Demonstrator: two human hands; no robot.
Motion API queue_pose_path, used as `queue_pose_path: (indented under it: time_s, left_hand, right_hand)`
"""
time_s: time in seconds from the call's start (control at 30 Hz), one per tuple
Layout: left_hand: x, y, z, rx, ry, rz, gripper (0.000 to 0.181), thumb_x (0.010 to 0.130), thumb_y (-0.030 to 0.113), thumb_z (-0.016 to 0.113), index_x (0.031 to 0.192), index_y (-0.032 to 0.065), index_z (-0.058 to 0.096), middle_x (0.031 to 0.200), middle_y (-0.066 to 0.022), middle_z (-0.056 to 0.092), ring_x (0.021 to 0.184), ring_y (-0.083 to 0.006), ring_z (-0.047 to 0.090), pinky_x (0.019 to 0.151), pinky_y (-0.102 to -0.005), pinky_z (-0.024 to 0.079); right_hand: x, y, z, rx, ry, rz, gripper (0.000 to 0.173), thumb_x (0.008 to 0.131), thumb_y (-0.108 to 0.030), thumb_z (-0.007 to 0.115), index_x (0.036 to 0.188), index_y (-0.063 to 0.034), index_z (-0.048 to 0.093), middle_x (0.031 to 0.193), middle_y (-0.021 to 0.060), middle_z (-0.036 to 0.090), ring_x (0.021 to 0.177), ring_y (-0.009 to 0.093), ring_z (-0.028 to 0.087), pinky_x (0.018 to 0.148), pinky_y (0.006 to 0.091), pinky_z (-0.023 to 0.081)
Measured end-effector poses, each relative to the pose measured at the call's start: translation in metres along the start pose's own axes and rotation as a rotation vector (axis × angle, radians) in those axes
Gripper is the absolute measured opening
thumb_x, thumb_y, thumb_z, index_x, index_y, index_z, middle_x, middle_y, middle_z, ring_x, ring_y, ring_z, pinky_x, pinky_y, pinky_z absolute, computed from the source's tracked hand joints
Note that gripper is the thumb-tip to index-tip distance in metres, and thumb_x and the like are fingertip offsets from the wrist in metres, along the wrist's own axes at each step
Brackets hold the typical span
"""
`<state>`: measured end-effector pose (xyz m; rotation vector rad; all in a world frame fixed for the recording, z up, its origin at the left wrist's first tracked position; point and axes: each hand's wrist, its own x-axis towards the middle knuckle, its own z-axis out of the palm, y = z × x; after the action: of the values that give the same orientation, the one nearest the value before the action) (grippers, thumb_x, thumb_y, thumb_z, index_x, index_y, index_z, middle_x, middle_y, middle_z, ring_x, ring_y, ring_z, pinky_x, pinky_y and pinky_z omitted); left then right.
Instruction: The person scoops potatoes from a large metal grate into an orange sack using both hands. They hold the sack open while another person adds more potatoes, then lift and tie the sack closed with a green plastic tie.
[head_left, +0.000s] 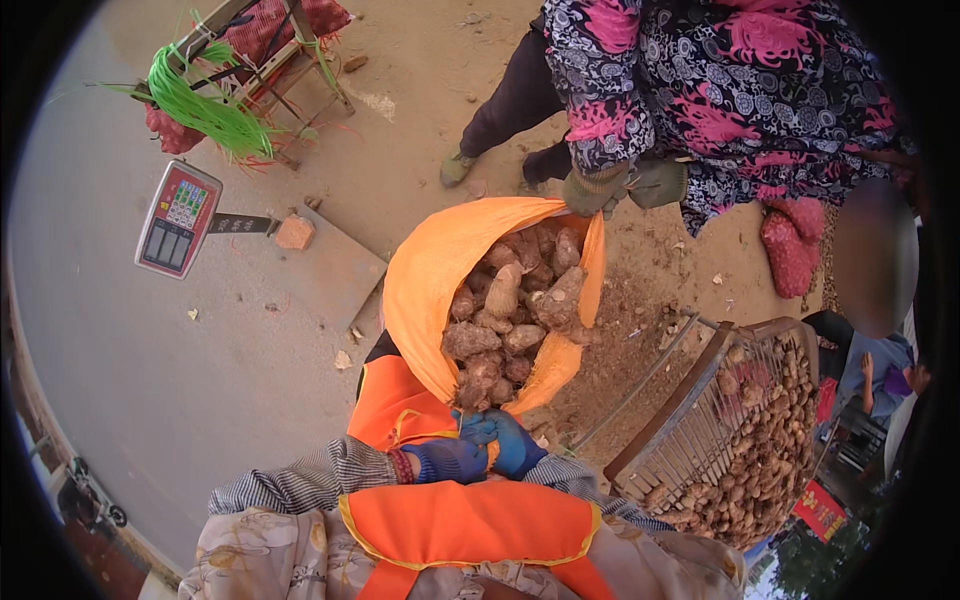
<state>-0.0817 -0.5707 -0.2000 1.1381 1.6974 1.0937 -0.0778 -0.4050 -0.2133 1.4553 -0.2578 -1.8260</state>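
An orange woven sack (427, 262) stands before me with its mouth wide, full of brown taro corms (502, 292). My left hand (450, 459) and my right hand (514, 442), both in blue gloves, meet at the sack's near rim; an orange bit of the sack shows between the fingers. Which hand lies over which part is partly hidden. Across from me, a co-worker's gloved hands (600, 187) grip the far rim. Some corms lean over the right edge of the mouth.
A platform scale (330, 262) with a display (178, 219) and a brick (295, 232) is at left. Green twine (195, 105) hangs on a wooden frame at upper left. A slatted sorting rack (675, 442) heaped with corms stands at right, red mesh sacks (787, 251) beyond it.
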Motion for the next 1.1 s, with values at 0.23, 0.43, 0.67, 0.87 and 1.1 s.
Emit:
queue_pose_path:
  time_s: [0.23, 0.43, 0.67, 0.87, 1.1]
  left_hand:
    - [-0.021, 0.023, -0.094, -1.113, -0.198, -0.924, 0.054, 0.094, 0.056, 0.049, 0.099, 0.0033, 0.062, 0.087, -0.0044, 0.067, 0.070, -0.0119, 0.063, 0.064, -0.0289, 0.052]
    - [-0.032, -0.034, -0.100, -0.217, 0.413, -0.726, 0.048, 0.090, 0.052, 0.057, 0.105, 0.0062, 0.061, 0.084, -0.0070, 0.067, 0.072, -0.0241, 0.065, 0.069, -0.0356, 0.054]
    - [0.067, -0.050, -0.120, 0.509, 0.394, -0.283, 0.040, 0.091, 0.018, 0.055, 0.130, 0.0188, 0.048, 0.080, -0.0067, 0.058, 0.069, -0.0254, 0.063, 0.053, -0.0357, 0.051]
    - [0.012, -0.029, -0.157, 0.014, 0.601, -0.322, 0.053, 0.089, 0.034, 0.059, 0.137, 0.0179, 0.045, 0.124, -0.0133, 0.055, 0.105, -0.0323, 0.058, 0.089, -0.0426, 0.047]
    - [0.083, -0.055, -0.116, 0.549, 0.785, -0.228, 0.075, 0.082, 0.061, 0.055, 0.142, 0.0175, 0.044, 0.157, -0.0125, 0.019, 0.146, -0.0328, 0.011, 0.116, -0.0548, 0.002]
  right_hand:
    - [0.011, -0.007, 0.011, -0.128, -0.096, -0.058, 0.012, 0.096, -0.008, 0.037, 0.092, -0.0024, 0.048, 0.070, -0.0053, 0.040, 0.052, 0.004, 0.037, 0.049, 0.0171, 0.037]
    - [0.013, 0.006, 0.021, -0.131, -0.088, -0.121, 0.014, 0.097, -0.006, 0.034, 0.096, -0.0022, 0.048, 0.076, -0.0028, 0.043, 0.055, 0.004, 0.038, 0.051, 0.0171, 0.039]
    - [0.022, -0.009, 0.010, -0.021, -0.247, 0.063, 0.025, 0.104, -0.017, 0.033, 0.086, -0.0041, 0.046, 0.065, -0.0017, 0.041, 0.052, 0.009, 0.038, 0.052, 0.0219, 0.041]
    - [0.023, -0.003, 0.019, -0.050, -0.130, -0.038, 0.017, 0.102, -0.014, 0.037, 0.094, -0.0033, 0.047, 0.069, -0.0016, 0.044, 0.051, 0.007, 0.039, 0.051, 0.0217, 0.040]
    - [0.025, -0.012, 0.008, -0.202, -0.262, 0.004, 0.015, 0.101, -0.013, 0.038, 0.096, -0.0031, 0.047, 0.069, -0.0027, 0.043, 0.051, 0.006, 0.039, 0.052, 0.0212, 0.041]
